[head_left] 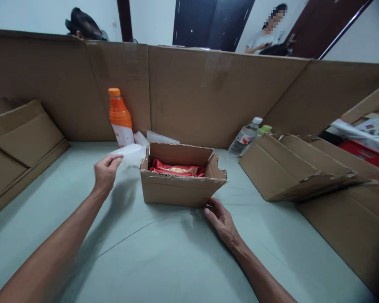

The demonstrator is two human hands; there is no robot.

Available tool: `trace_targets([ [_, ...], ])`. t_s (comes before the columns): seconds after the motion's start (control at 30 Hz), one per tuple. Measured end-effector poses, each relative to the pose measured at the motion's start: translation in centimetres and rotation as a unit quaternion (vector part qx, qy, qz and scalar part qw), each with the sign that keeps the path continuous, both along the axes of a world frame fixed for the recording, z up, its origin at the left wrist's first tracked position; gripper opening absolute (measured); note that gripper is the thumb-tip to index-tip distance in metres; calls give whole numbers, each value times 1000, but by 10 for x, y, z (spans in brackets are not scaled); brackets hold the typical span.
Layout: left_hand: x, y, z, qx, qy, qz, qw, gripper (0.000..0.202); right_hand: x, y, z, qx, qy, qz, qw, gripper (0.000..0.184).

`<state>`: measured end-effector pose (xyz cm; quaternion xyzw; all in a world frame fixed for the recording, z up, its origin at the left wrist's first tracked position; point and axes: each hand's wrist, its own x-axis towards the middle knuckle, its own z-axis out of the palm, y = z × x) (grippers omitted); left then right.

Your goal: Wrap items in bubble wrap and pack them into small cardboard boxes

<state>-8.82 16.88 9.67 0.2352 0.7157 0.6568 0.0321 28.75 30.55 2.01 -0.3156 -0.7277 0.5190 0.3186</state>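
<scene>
An open-topped cardboard box (180, 191) stands on the pale green surface, its upper edges torn and ragged. Inside lies a shiny red packet (177, 168). To the box's left, my left hand (107, 170) pinches a thin, white, translucent sheet (131, 155) between thumb and fingers. The sheet's right end reaches the box's left side. My right hand (220, 219) is at the box's lower right corner, thumb and fingers apart, with fingertips at its base. Whether those fingertips press on the box or grip it is partly hidden.
Behind the left hand stands an orange-capped bottle (120, 115). A clear water bottle (244, 136) and a green cap (265, 129) are at the back right. Cardboard boxes (281, 168) line the right, a cardboard piece (22, 143) the left. A tall cardboard wall (205, 92) closes the back; two people are beyond it.
</scene>
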Motion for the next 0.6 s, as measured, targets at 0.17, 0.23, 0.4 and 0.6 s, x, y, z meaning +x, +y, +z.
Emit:
trace_targets([
  [0.17, 62, -116, -28, -78, 340, -145, 926, 14, -3, -3, 3, 4, -4, -8, 1000, 57],
  [0.23, 92, -148, -43, -113, 434, -256, 856, 20, -5, -5, 4, 0, -5, -14, 1000, 56],
  [0.4, 150, -174, -55, -144, 440, -437, 771, 26, -5, -3, 6, 13, 28, -94, 995, 54],
  [0.6, 167, -171, -47, -120, 434, -445, 774, 16, 12, -21, 39, 81, 85, -199, 973, 36],
])
